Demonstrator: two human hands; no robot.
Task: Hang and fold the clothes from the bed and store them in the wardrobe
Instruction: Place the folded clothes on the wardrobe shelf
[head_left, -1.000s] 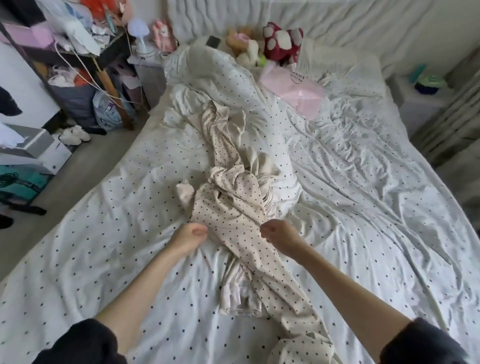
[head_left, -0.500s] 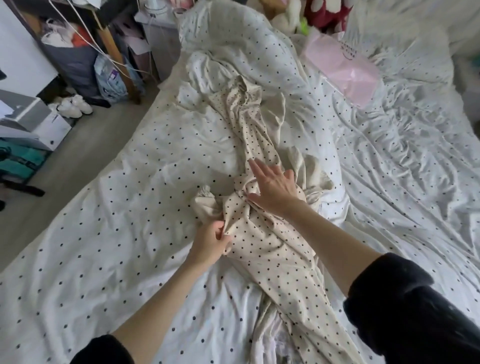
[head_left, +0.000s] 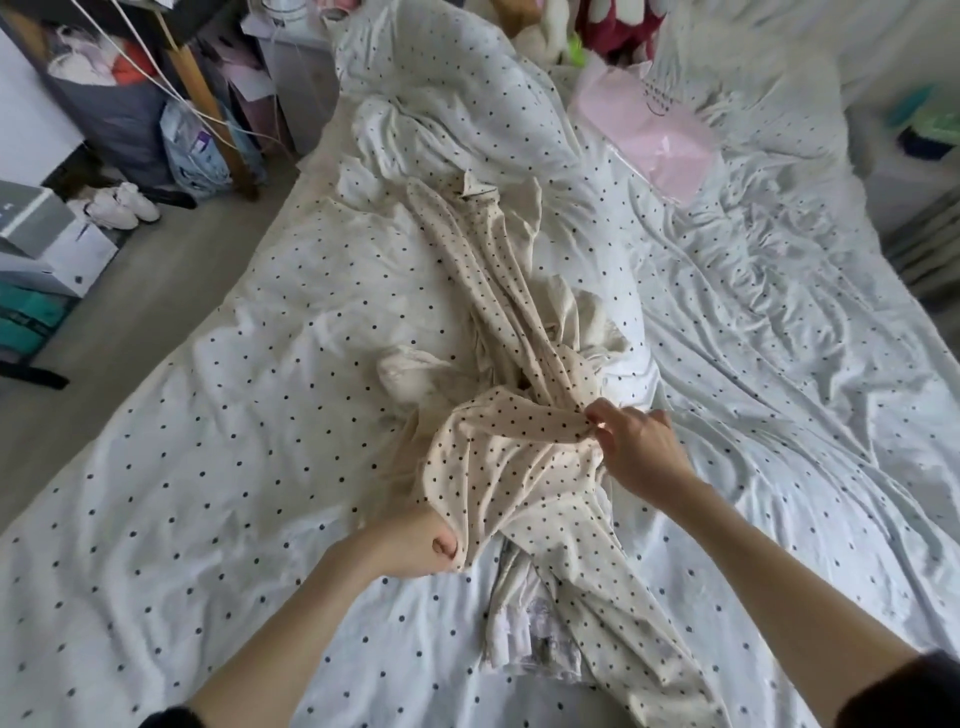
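"Clothes first. Where are they & what have you got hold of?"

"Cream dotted garment (head_left: 519, 457) lies bunched down the middle of the bed (head_left: 208, 467), on the dotted sheet. My left hand (head_left: 415, 545) is curled round its near edge, thumb on top. My right hand (head_left: 631, 447) pinches a fold between thumb & fingertips, just beside the twisted part. Both gripping cloth, nothing else."

"How do you do this bit well?"

"My guess: it's tangled w/ a plainer cream piece (head_left: 587, 322) under it, so lift slow & shake, don't yank. Keep both grips on the same edge, spread hands apart till the shape shows, then find shoulders or waistband before folding. Something white and lacy (head_left: 524, 639) lies half under the near end, so watch it doesn't come along. Wardrobe isn't in view, so storing comes later."

"Any writing or labels?"

"Pink bag (head_left: 649, 130) near the pillows has dark print, too small to read. Small tag (head_left: 475, 184) at the far end of the garment, can't read it. Boxes (head_left: 47, 244) on the floor by the white shoes (head_left: 122, 205): no legible brand."
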